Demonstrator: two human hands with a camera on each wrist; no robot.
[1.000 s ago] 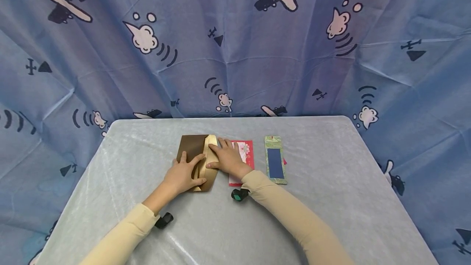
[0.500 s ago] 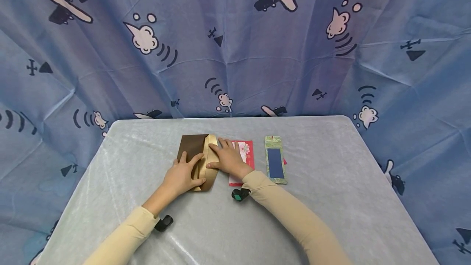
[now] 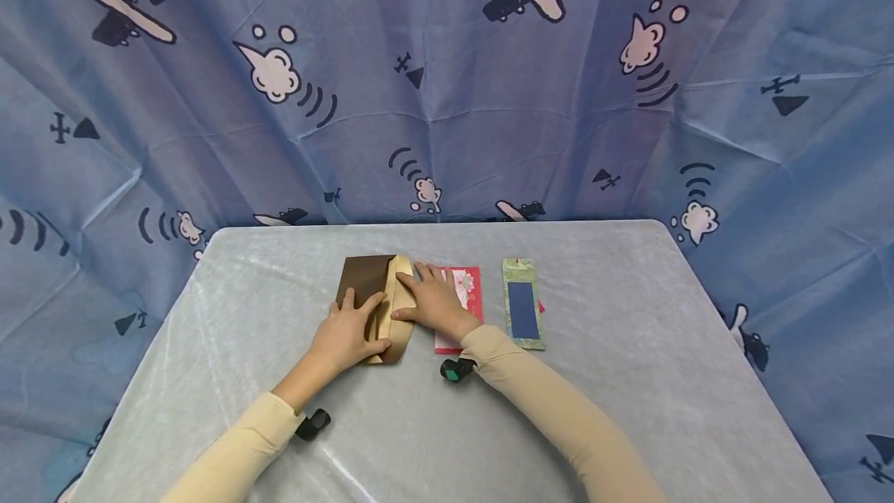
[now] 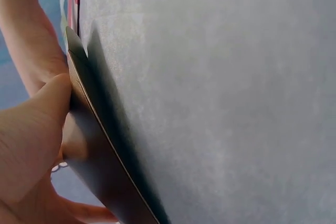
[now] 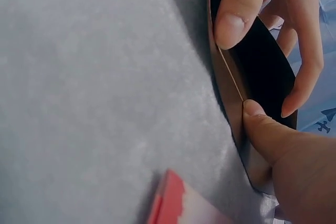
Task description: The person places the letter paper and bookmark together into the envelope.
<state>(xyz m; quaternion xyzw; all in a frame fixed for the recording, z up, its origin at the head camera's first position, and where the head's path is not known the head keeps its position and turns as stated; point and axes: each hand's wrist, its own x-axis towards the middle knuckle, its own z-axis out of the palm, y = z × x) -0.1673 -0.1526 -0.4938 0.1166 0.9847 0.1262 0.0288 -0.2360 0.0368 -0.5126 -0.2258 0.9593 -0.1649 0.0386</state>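
A brown and gold paper envelope lies on the table, its paler gold flap along the right side. My left hand rests on it with spread fingers, thumb and forefinger at the opening. From the right, my right hand touches the flap with thumb and forefinger. In the right wrist view the envelope's dark inside shows between its edges, and both thumbs press along the near edge. The left wrist view has the envelope's raised edge beside the left thumb.
A red and white flowered card lies partly under the right forearm. Right of it is a green-bordered strip with a dark blue panel, a bit of red at its side. A blue curtain hangs behind the grey-covered table.
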